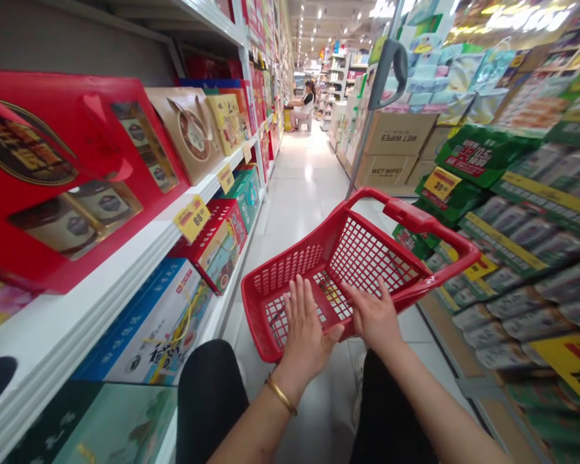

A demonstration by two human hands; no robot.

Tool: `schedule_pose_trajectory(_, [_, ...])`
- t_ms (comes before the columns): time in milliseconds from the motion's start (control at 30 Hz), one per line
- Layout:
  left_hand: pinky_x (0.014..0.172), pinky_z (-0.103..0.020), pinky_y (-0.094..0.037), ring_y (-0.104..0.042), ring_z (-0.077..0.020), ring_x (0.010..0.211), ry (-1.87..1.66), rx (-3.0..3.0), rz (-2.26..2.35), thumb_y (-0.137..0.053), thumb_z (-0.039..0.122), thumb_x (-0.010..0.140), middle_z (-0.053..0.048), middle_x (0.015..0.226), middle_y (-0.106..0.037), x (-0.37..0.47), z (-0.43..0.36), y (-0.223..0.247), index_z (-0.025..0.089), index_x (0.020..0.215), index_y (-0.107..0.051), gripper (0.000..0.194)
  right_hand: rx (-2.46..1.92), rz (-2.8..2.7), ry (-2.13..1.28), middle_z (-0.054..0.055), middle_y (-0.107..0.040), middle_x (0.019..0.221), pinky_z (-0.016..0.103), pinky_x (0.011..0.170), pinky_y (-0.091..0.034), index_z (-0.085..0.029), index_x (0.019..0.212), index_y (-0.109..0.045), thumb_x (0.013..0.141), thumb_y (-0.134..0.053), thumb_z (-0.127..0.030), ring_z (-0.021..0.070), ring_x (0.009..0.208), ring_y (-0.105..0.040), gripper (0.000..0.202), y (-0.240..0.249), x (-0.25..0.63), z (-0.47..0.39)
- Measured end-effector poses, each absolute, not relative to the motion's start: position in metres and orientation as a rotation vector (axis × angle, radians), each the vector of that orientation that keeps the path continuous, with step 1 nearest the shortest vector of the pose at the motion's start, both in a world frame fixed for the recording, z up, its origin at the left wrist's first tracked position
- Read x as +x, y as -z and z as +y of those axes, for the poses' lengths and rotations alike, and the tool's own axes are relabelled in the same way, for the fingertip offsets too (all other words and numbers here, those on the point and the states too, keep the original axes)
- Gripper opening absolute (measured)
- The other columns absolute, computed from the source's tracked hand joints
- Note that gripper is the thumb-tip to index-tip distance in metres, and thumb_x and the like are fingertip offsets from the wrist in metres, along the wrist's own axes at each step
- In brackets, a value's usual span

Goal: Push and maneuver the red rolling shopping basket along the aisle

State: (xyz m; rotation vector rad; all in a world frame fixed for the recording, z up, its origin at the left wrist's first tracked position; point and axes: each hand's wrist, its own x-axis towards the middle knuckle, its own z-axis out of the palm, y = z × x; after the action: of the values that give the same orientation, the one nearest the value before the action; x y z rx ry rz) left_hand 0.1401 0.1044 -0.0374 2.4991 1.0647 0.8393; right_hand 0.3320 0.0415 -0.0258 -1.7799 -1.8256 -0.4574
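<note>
A red plastic shopping basket (283,258) with lattice sides stands on the floor in front of my knees, with its pull handle raised at the far right. My left hand (303,322), a gold bangle at its wrist, is stretched flat over the near side of the basket, fingers together and pointing forward. To its right, my right hand (372,316) has its fingers apart over the near right part of the basket. Neither hand holds anything. Whether either one touches the rim I cannot tell.
Shelves on the left hold a red gift box (87,161), a beige gift box (188,132) and a blue-white carton (145,322). Stacked packs of cans (517,238) and wet wipes cartons (391,145) line the right. A person (307,106) sits far down the aisle (299,167).
</note>
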Motion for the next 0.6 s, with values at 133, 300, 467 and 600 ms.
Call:
schedule_pose_trajectory(133, [0.128,-0.062,-0.016,0.007,-0.0328,0.161,-0.817,2.494,0.986,-0.027,0.073,0.1,-0.019,0.174,0.006,0.144,0.107,0.036,0.012,0.165,0.011,0.098,-1.959,-1.559,0.592,0.003,-0.08,0.096,0.054,0.128,-0.025,-0.023,0.138,-0.062,0.094,-0.048,-0.013,0.0198,0.091,-0.074,0.047,0.021,0.355,0.044])
schedule_pose_trajectory(300, [0.129,-0.06,-0.013,0.009,-0.0292,0.161,-0.818,2.468,0.941,-0.015,0.07,0.102,-0.017,0.175,0.005,0.155,0.117,0.04,0.014,0.166,0.012,0.089,-1.822,-1.641,0.465,0.003,-0.08,0.095,0.048,0.126,-0.028,-0.022,0.133,-0.064,0.095,-0.048,-0.018,0.0167,0.082,-0.072,0.042,0.047,0.307,0.063])
schedule_pose_trajectory(467, [0.129,-0.058,-0.017,0.005,-0.0276,0.161,-0.71,2.436,0.948,-0.019,0.061,0.107,-0.019,0.174,-0.001,0.147,0.141,0.051,0.016,0.166,0.011,0.08,-1.692,-1.859,0.415,0.002,-0.08,0.09,0.042,0.119,-0.04,-0.019,0.138,-0.061,0.094,-0.05,-0.018,0.0155,0.079,-0.073,0.045,0.057,0.296,0.081])
schedule_pose_trajectory(600, [0.128,-0.062,-0.012,0.003,-0.0314,0.161,-0.626,2.666,0.853,-0.031,0.068,0.103,-0.019,0.174,-0.007,0.11,0.167,0.055,0.014,0.167,-0.001,0.089,-1.598,-1.95,0.39,0.001,-0.079,0.086,0.041,0.116,-0.044,-0.018,0.136,-0.061,0.093,-0.05,-0.013,0.0145,0.075,-0.072,0.045,0.054,0.314,0.098])
